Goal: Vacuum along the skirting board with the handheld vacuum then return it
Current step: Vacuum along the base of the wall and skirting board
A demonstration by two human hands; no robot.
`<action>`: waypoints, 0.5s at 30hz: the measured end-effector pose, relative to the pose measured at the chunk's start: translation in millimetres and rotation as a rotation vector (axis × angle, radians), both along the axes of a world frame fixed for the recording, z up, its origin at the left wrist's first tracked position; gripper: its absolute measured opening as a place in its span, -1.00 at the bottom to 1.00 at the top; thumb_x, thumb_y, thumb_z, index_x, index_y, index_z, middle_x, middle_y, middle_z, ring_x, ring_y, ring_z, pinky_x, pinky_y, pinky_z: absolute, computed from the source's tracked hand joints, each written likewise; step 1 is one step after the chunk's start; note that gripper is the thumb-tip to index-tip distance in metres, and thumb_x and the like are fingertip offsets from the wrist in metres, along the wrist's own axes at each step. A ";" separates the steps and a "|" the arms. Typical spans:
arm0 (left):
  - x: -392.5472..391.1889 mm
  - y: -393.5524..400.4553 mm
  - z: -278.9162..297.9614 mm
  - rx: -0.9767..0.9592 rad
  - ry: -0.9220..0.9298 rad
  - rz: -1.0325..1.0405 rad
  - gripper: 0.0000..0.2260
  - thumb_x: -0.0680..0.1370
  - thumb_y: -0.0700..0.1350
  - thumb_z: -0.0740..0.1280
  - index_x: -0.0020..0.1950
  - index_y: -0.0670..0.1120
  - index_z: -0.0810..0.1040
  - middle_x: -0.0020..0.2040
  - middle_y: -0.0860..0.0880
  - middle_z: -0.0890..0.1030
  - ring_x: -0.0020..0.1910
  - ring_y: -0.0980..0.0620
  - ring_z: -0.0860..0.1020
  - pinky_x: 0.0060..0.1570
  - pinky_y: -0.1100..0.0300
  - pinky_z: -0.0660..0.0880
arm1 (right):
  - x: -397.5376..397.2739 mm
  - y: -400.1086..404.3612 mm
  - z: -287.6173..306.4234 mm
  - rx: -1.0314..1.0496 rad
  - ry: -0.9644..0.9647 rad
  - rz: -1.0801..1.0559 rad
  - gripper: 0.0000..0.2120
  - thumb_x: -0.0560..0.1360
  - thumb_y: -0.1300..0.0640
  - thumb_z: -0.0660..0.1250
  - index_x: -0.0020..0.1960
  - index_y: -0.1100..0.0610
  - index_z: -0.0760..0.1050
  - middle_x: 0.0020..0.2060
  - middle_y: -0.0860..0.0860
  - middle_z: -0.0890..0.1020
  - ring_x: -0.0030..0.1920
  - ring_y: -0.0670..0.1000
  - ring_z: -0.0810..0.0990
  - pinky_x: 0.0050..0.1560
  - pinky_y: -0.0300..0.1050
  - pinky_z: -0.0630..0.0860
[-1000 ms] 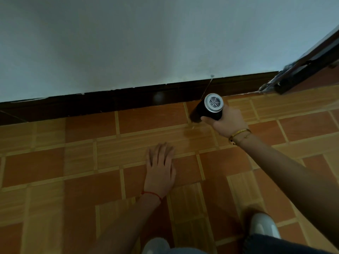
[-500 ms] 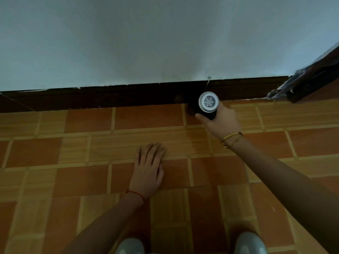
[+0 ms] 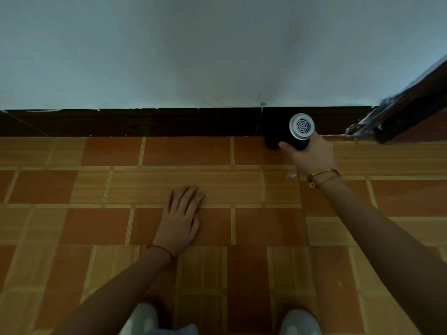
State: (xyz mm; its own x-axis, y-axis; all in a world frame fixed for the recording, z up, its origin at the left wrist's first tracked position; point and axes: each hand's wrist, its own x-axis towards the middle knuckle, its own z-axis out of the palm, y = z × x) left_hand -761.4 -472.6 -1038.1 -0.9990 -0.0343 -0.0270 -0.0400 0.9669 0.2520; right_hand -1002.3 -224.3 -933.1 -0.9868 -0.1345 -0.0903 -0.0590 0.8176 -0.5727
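Tiled floor meets dark skirting board; at 1 o'clock, right hand grips black handheld vacuum, silver vented cap showing. Left hand flat, fingers spread.

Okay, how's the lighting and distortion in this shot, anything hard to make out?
Head view: dim, soft light; wide-angle bending tilts the door frame; the vacuum nozzle blends into the dark skirting, only its grille end is clear; edges slightly soft.
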 end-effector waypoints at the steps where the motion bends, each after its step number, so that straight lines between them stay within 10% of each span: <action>1: 0.1 2.0 1.1 -0.019 -0.006 0.008 -0.52 0.61 -0.04 0.08 0.52 -0.11 0.32 0.51 -0.13 0.34 0.53 -0.14 0.25 0.48 -0.28 0.16 | -0.5 5.6 -0.3 -0.009 -0.008 0.006 -0.38 0.41 -0.15 0.42 0.31 0.18 0.39 0.13 0.13 0.61 0.16 0.13 0.57 0.00 -0.13 0.44; 9: -3.9 17.7 15.6 -0.084 -0.096 0.115 -0.52 0.57 -0.03 0.00 0.48 -0.08 0.33 0.48 -0.13 0.37 0.49 -0.14 0.28 0.49 -0.21 0.20 | -15.7 49.8 7.3 -0.026 -0.076 -0.006 -0.40 0.40 -0.14 0.42 0.30 0.18 0.42 0.15 0.15 0.60 0.20 0.14 0.54 0.11 -0.10 0.42; 15: -17.7 55.7 32.0 0.002 -0.085 0.151 -0.55 0.57 -0.04 -0.01 0.45 -0.06 0.31 0.47 -0.15 0.36 0.49 -0.18 0.29 0.48 -0.24 0.20 | -13.2 72.4 18.0 0.034 -0.163 0.140 -0.56 0.40 -0.12 0.43 0.10 0.18 0.50 -0.20 0.03 0.54 -0.10 0.04 0.54 -0.14 -0.15 0.40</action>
State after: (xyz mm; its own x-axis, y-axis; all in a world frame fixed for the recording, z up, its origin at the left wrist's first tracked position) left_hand -779.0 -416.9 -1006.1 -0.9767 -0.1837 -0.1113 -0.2060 0.9478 0.2435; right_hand -1015.5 -151.9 -915.2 -0.9306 -0.2638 -0.2539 -0.0826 0.8269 -0.5562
